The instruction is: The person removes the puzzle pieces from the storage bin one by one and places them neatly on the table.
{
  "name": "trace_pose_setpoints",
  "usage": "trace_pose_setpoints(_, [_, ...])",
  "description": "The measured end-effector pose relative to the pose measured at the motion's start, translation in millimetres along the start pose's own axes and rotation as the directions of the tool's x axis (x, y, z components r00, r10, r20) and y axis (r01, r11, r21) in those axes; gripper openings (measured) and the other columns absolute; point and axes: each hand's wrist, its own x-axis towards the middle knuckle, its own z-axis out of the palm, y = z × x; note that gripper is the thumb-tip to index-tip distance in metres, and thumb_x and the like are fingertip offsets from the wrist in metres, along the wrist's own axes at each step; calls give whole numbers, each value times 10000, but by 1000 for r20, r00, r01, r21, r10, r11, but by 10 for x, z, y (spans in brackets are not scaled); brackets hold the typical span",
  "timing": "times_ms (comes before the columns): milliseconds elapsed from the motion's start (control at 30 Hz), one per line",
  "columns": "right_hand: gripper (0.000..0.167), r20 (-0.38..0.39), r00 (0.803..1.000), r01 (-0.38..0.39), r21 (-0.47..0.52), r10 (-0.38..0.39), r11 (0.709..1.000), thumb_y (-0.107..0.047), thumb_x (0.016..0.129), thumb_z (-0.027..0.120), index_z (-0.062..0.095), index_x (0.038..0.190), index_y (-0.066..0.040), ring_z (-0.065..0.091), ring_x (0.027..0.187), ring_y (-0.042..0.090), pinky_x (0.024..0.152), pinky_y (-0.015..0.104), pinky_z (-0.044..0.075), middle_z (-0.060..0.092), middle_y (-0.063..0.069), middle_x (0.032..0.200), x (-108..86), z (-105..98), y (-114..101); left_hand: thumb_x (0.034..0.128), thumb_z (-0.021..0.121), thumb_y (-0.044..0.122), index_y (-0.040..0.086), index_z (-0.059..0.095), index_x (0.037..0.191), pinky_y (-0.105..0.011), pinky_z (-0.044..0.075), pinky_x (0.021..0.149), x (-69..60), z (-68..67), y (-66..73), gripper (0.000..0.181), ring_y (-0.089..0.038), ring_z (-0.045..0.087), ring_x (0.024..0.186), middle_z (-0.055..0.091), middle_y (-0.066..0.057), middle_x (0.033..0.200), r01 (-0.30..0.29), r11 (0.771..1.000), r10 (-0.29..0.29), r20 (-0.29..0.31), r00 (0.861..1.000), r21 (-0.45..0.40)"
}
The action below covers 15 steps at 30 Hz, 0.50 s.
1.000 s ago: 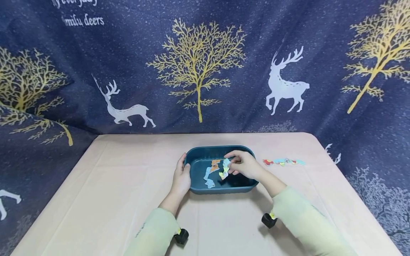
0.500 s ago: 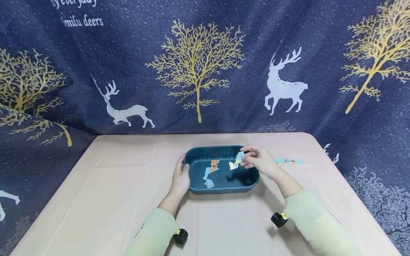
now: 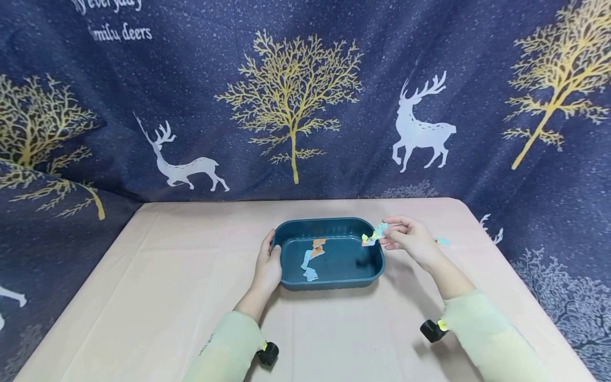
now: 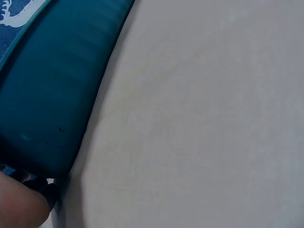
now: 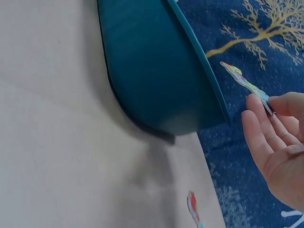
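A dark teal oblong tray stands on the table. My left hand holds its left end, thumb at the rim and fingers on the outside. Between thumb and fingertips my right hand pinches a thin, jagged strip of puzzle pieces, light blue, yellow and orange, above the tray's right rim. The right wrist view shows that strip nearly edge-on, apart from the tray wall. On the tray floor lie orange pieces and light blue pieces.
Another colourful strip lies on the table right of the tray, mostly hidden behind my right hand; its red end shows in the right wrist view. A pinkish cloth covers the table. A dark blue curtain hangs behind it.
My right hand has moved right with the strip, from over the tray's middle to its right rim. It now hides most of the strip on the table. My left hand has stayed put.
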Motion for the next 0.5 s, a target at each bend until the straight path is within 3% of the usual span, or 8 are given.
trace_pose_setpoints(300, [487,-44,999,19,88,-15,996,-67,931,570,363,1298,178,705,763,90,699,243,588,681,-69,837,-98,-210,105,1027,294,187,158,197,1514,-506,147,1186,0,-10,4,497,-305,158,1460,190,-81,1584,12,1000,-12,-2,1000,7])
trace_pose_setpoints(500, [392,-72,997,35,127,-26,991,-73,929,580,440,1240,119,702,784,89,699,240,587,666,-66,868,-164,-360,165,1028,290,176,159,192,1514,-501,155,1185,-2,-5,-6,496,-312,160,1458,183,-89,1585,9,1000,-9,5,1000,7])
